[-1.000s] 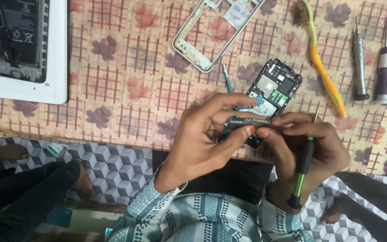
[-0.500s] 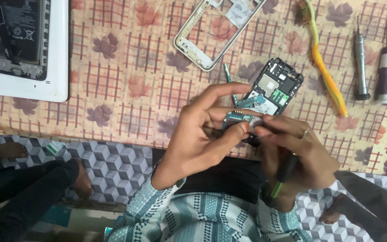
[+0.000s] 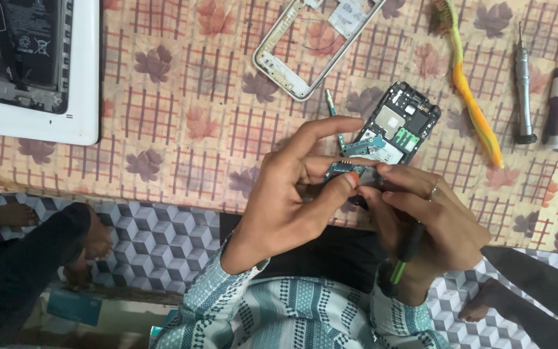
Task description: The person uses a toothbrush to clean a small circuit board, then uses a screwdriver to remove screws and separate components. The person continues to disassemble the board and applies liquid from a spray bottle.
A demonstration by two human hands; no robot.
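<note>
Floral cloth [image 3: 182, 129]; both hands' fingers [image 3: 330, 194] pinch circuit board [image 3: 347, 169].

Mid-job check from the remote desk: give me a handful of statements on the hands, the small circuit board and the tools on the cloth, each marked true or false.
1. The left hand pinches a small circuit board. True.
2. The right hand is empty. False: a green-and-black screwdriver is tucked in it.
3. The yellow-orange brush lies on the flowered cloth. True.
4. The white phone frame lies in the person's lap. False: it lies on the cloth.
5. Two drivers lie at the right of the cloth. True.
6. The open phone with its battery sits beside the brush. False: it is at the far left.
</note>
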